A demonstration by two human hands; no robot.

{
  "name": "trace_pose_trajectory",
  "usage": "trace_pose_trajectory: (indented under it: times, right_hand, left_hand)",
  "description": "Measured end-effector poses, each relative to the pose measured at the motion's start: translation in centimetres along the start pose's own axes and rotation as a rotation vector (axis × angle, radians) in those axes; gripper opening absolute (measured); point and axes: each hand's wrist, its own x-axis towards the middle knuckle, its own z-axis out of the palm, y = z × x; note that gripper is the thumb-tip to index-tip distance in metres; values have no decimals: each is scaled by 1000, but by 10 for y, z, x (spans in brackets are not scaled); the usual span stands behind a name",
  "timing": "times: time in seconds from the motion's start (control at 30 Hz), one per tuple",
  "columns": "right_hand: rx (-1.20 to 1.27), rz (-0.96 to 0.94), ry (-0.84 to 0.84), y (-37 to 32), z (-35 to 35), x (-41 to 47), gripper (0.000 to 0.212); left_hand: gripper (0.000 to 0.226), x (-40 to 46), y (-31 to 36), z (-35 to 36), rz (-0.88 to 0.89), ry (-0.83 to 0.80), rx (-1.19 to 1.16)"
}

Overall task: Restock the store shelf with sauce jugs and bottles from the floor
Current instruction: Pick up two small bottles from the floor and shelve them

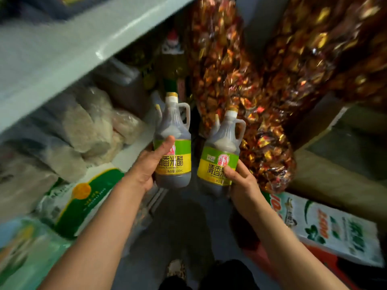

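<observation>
We grip two upright dark plastic vinegar jugs, left hand point(144, 168) on the left jug point(173, 143), nearer the grey shelf edge point(62, 65); right hand point(243, 183) clasps the right jug point(222, 155).

The jug in the left hand point(173, 143) bore a green-and-yellow label reading 清香米醋 with 800mL printed below, the jug in the right hand point(222, 155) showed 清香 on a matching label, and other print was too blurred to read.

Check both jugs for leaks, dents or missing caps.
Nothing stands out. The left hand and right hand each hold a capped jug; both look intact and dry, labels on straight.
</observation>
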Motion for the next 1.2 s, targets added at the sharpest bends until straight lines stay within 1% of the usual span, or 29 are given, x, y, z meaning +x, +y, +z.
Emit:
trace_pose_trajectory:
  times: [0.03, 0.13, 0.23, 0.3, 0.43, 0.53, 0.63, 0.77, 0.87, 0.93, 0.97, 1.07, 1.13, 1.2]
  right_hand:
    - [10, -36, -14, -21, 11, 3, 57]
    - [-3, -149, -70, -77, 37, 14, 60]
    - [-20, -220, -126, -128, 52, 33, 54]
    - [-34, -269, -158, -158, 56, 53, 58]
    - [-87, -330, -231, -216, 55, 106, 64]
    - [-103, -335, -290, -258, 49, 151, 57]
    - [-118, -311, -349, -295, 42, 191, 59]
    - [-134, -305, -407, -328, 42, 239, 69]
    - [-133, -309, -436, -342, 47, 271, 57]
    - [-137, -320, -441, -351, 51, 291, 53]
    - [-137, -332, -439, -357, 54, 299, 55]
    - [-131, -358, -438, -371, 62, 322, 67]
    - [-129, -367, -437, -380, 65, 339, 58]
    - [-122, -367, -431, -387, 70, 357, 48]
  left_hand:
    - [109, -1, 25, 4, 40, -6, 6]
    - [102, 2, 90, 18, 162, -34, -13]
    - [97, 12, 143, 39, 299, -51, -5]
    - [96, 24, 173, 54, 372, -53, -8]
    - [107, 56, 220, 82, 429, -13, 7]
    - [113, 82, 253, 102, 487, 59, 16]
    - [112, 108, 275, 121, 507, 129, -18]
    - [110, 135, 289, 139, 559, 224, -83]
    - [107, 151, 294, 144, 598, 281, -64]
    - [107, 163, 302, 146, 624, 300, -60]
    - [108, 171, 306, 147, 620, 312, -72]
    - [113, 195, 321, 152, 608, 318, -101]
    - [114, 213, 331, 156, 607, 322, -82]
    - [106, 232, 342, 161, 602, 325, -96]
